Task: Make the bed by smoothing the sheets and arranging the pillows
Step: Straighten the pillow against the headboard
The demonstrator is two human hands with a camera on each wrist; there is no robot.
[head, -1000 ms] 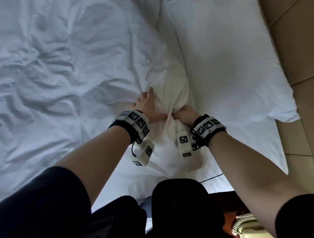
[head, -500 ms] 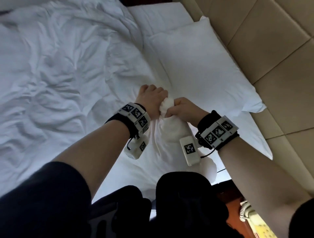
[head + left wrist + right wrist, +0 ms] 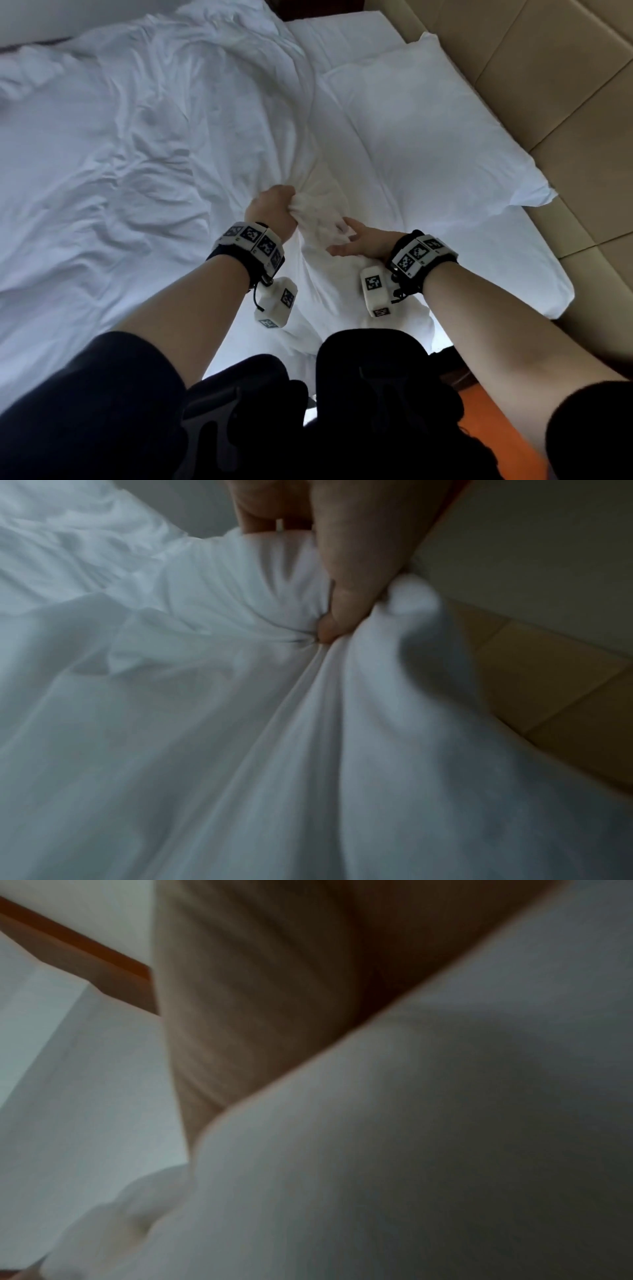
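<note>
My left hand (image 3: 286, 207) grips a bunched corner of the white duvet (image 3: 318, 219) in a fist, lifted a little above the bed. In the left wrist view the thumb (image 3: 342, 601) presses into the gathered duvet fabric (image 3: 240, 723). My right hand (image 3: 344, 236) lies just right of the bunch, fingers spread and loose against the cloth. A white pillow (image 3: 428, 137) lies flat beside the headboard, right of both hands. The rest of the duvet (image 3: 137, 144) spreads rumpled to the left. The right wrist view is blurred, mostly white cloth (image 3: 411, 1150).
A tan padded headboard (image 3: 555, 85) runs along the right side. The fitted sheet (image 3: 496, 260) shows under the pillow. An orange-brown wooden surface (image 3: 507, 431) sits at the lower right, beside my dark clothing (image 3: 359, 394).
Both hands drew the bunched duvet corner up and back from the pillow. The right hand, which was gripping the cloth half a second ago, has loosened its fingers.
</note>
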